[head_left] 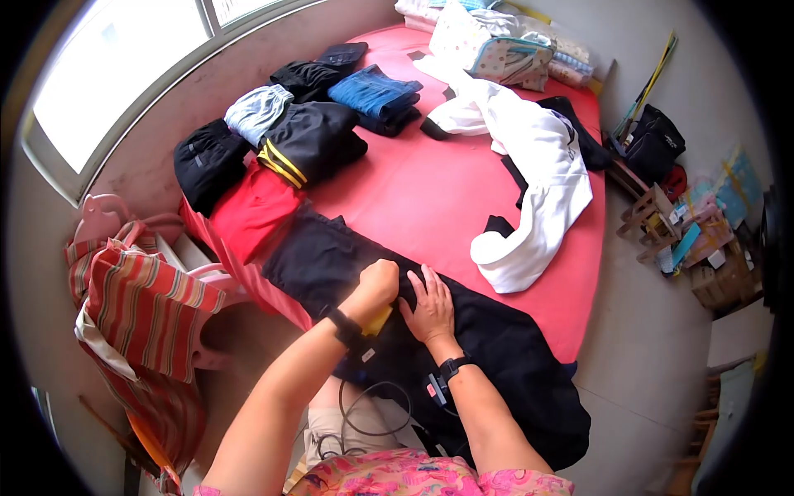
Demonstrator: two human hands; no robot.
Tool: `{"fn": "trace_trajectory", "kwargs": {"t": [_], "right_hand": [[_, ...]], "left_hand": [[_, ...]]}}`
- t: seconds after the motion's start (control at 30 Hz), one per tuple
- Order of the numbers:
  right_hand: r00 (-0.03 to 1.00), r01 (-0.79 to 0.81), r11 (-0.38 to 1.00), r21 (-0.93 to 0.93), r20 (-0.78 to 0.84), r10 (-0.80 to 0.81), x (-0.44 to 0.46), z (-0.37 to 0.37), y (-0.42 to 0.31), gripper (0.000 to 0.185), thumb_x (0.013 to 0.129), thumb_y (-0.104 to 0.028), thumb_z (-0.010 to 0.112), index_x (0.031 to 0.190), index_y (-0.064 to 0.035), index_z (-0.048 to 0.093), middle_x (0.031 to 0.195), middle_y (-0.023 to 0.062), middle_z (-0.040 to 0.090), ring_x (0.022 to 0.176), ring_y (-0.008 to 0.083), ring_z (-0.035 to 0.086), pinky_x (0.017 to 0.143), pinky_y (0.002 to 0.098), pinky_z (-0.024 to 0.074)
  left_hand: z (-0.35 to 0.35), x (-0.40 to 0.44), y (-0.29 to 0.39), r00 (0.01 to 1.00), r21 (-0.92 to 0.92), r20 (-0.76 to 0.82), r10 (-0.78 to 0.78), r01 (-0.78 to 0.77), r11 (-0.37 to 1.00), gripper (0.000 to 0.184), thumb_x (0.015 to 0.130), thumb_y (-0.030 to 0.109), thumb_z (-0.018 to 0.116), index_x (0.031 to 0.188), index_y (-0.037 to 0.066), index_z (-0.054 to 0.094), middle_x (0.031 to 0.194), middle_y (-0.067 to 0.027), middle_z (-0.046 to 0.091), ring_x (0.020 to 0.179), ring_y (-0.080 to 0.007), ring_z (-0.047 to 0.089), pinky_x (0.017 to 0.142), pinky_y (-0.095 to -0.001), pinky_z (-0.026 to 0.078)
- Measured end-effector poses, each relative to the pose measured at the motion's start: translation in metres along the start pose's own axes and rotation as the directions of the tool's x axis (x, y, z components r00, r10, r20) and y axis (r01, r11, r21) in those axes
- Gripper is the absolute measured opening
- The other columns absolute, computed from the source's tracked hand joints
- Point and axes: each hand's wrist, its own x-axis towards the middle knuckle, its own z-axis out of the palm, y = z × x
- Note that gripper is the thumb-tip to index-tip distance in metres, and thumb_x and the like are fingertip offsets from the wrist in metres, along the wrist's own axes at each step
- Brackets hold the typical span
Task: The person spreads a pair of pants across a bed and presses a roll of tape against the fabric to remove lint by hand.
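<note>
A long black garment [496, 331], by its look a pair of trousers, lies along the near edge of the bed, and its right end hangs over the side. My left hand [376, 283] is closed in a fist on its cloth, with the fingertips hidden. Below that wrist shows a small yellow patch [377, 320]. Just right of it, my right hand [430, 306] lies flat on the black cloth with fingers spread. Both wrists wear black bands, and a small device [436, 388] sits at the right one. A dark cable [409, 405] loops between my forearms.
Folded clothes line the window side of the pink-covered bed [397, 190]: red cloth [256, 202], black pieces and blue jeans [376, 91]. A white long-sleeved top [533, 174] sprawls at right. A pink chair [211, 331] draped with striped cloth [141, 289] stands left. Boxes [724, 277] clutter the right wall.
</note>
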Motion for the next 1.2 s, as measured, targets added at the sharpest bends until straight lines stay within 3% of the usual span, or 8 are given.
{"fn": "trace_trajectory", "kwargs": {"t": [0.13,0.33,0.47,0.67,0.93,1.07,1.1,1.2], "right_hand": [[1.0,0.001,1.0,0.009,-0.006,-0.001,-0.001,0.003,0.001,0.058,0.08,-0.034,0.063,0.132,-0.0141,0.044,0.137,0.0149,0.039,0.127,0.0302,0.038,0.104,0.0408,0.0322],[1.0,0.004,0.998,0.07,-0.016,-0.003,0.0,0.009,0.007,0.054,0.083,-0.038,0.059,0.13,-0.0128,0.047,0.137,0.0164,0.041,0.128,0.0303,0.038,0.105,0.0411,0.0307],[0.982,-0.173,0.761,0.626,0.165,0.089,0.018,-0.004,0.032,0.04,0.086,-0.033,0.059,0.117,-0.0076,0.058,0.132,0.019,0.046,0.123,0.0335,0.043,0.103,0.0395,0.0343],[0.999,-0.026,0.986,0.164,0.039,0.02,-0.029,-0.082,0.063,0.023,0.081,-0.019,0.062,0.101,-0.0054,0.061,0.103,0.0122,0.061,0.101,0.0312,0.056,0.088,0.0409,0.0439],[0.993,-0.115,0.988,-0.105,-0.015,0.114,-0.075,-0.069,0.085,0.04,0.081,-0.021,0.06,0.118,-0.0097,0.051,0.125,0.0098,0.049,0.116,0.0284,0.046,0.095,0.0422,0.0384],[0.992,-0.121,0.989,-0.083,-0.032,0.118,-0.071,-0.071,0.087,0.038,0.081,-0.021,0.06,0.116,-0.0102,0.052,0.124,0.0091,0.05,0.116,0.028,0.046,0.095,0.0417,0.0385],[0.991,-0.13,0.989,-0.069,-0.042,0.127,-0.074,-0.069,0.087,0.037,0.081,-0.021,0.06,0.115,-0.0104,0.052,0.124,0.0089,0.05,0.116,0.0278,0.046,0.094,0.0417,0.0388],[0.992,-0.121,0.989,-0.086,-0.053,0.117,-0.074,-0.071,0.085,0.037,0.081,-0.021,0.06,0.115,-0.0109,0.052,0.124,0.0089,0.05,0.116,0.0276,0.046,0.094,0.0418,0.0389]], "left_hand": [[-0.021,0.004,-0.03,0.934,-0.066,0.356,0.037,-0.014,0.998,0.028,0.064,0.021,0.075,0.082,0.001,0.071,0.075,-0.016,0.068,0.072,-0.0255,0.069,0.065,-0.0341,0.055],[-0.086,-0.077,-0.084,0.976,-0.512,0.214,0.035,0.082,0.855,0.018,0.067,0.02,0.07,0.066,0.002,0.066,0.06,-0.0078,0.064,0.055,-0.0154,0.061,0.055,-0.029,0.05],[-0.063,-0.09,-0.092,0.99,-0.437,0.128,0.06,0.002,0.899,0.017,0.064,0.017,0.07,0.066,0.001,0.066,0.061,-0.0101,0.065,0.057,-0.0167,0.065,0.056,-0.029,0.052],[-0.024,-0.069,-0.052,0.997,-0.268,0.002,0.072,-0.069,0.961,0.014,0.068,0.013,0.066,0.071,-0.001,0.068,0.068,-0.0177,0.066,0.066,-0.0289,0.067,0.063,-0.036,0.054],[0.004,-0.049,-0.015,0.994,-0.1,-0.006,-0.111,0.11,0.989,0.017,0.075,0.009,0.062,0.085,-0.004,0.066,0.089,-0.0245,0.064,0.087,-0.0376,0.064,0.075,-0.043,0.052],[0.001,-0.04,-0.044,0.988,-0.053,0.105,-0.114,0.12,0.991,0.018,0.073,0.014,0.067,0.081,-0.002,0.067,0.084,-0.0212,0.066,0.081,-0.0325,0.066,0.071,-0.0387,0.054],[-0.008,-0.046,-0.057,0.993,-0.094,0.11,-0.039,0.05,0.994,0.019,0.068,0.02,0.068,0.067,0.001,0.068,0.061,-0.0105,0.066,0.058,-0.021,0.066,0.054,-0.03,0.052],[-0.04,-0.075,-0.06,0.994,-0.297,0.112,-0.002,0.035,0.954,0.011,0.067,0.013,0.068,0.065,0.001,0.067,0.059,-0.0074,0.066,0.053,-0.0157,0.065,0.055,-0.0275,0.054]]}}
